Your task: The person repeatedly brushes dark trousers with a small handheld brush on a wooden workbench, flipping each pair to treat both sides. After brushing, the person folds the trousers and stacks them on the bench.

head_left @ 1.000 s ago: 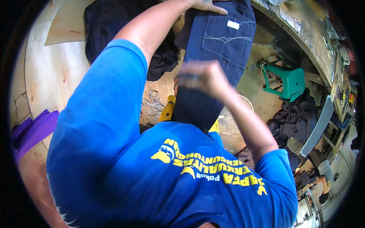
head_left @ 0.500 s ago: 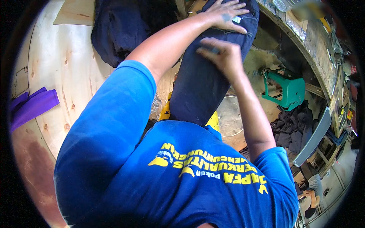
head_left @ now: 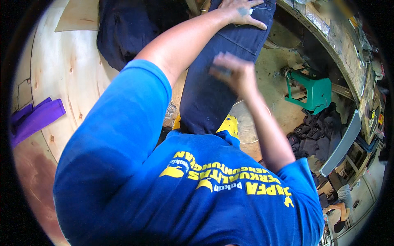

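A pair of dark navy jeans (head_left: 221,45) lies folded lengthwise in front of me, reaching from my chest to the upper edge of the view. On its far part rests my left hand (head_left: 243,13), palm down with fingers spread. A small white tag shows beside those fingers, near a stitched seam. Over the middle of the jeans is my right hand (head_left: 234,70), blurred by motion, its fingers stretched out and nothing visible in them. Whether the right hand touches the cloth cannot be made out.
Dark cloth (head_left: 123,33) is heaped left of the jeans on a pale wooden board (head_left: 69,82), with purple fabric (head_left: 45,115) at its edge. On the right stand a green plastic stool (head_left: 314,90), a dark clothes pile (head_left: 316,133) and a cluttered wooden bench (head_left: 342,53). Yellow patterned cloth (head_left: 230,125) shows beneath the jeans.
My right hand has moved down the jeans toward me, away from my left hand. The left hand stays spread on the far part; hand and jeans sit slightly higher in the view.
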Demonstrator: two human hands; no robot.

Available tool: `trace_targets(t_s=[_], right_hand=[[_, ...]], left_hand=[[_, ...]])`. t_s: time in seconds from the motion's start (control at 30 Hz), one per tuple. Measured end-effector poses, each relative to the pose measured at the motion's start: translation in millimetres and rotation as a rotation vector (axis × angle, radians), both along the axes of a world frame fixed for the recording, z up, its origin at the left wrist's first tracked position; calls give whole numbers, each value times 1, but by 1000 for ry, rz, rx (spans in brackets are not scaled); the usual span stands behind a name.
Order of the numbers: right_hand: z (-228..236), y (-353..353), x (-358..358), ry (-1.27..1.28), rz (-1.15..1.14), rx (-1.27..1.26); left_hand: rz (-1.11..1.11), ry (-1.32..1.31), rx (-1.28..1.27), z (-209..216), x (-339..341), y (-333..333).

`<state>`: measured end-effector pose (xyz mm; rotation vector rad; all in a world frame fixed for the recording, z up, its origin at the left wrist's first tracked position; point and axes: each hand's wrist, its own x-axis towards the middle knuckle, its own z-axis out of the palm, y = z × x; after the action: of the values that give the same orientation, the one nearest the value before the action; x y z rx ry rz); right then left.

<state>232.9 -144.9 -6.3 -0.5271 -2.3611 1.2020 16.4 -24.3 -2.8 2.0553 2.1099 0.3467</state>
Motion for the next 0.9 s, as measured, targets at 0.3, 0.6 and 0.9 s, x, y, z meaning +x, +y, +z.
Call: trace_targets(t_s=[0.3,0.6,0.9], right_hand=[[36,6,13,58,41,-332],[-2,-172,94,-84,-211,-552],[6,-278,106,-229,-548,-1162]], left_hand=[[0,9,-20,-1,2,2],[-5,-28,44,-6,-3,1],[-42,-139,104,-6,91,-141]])
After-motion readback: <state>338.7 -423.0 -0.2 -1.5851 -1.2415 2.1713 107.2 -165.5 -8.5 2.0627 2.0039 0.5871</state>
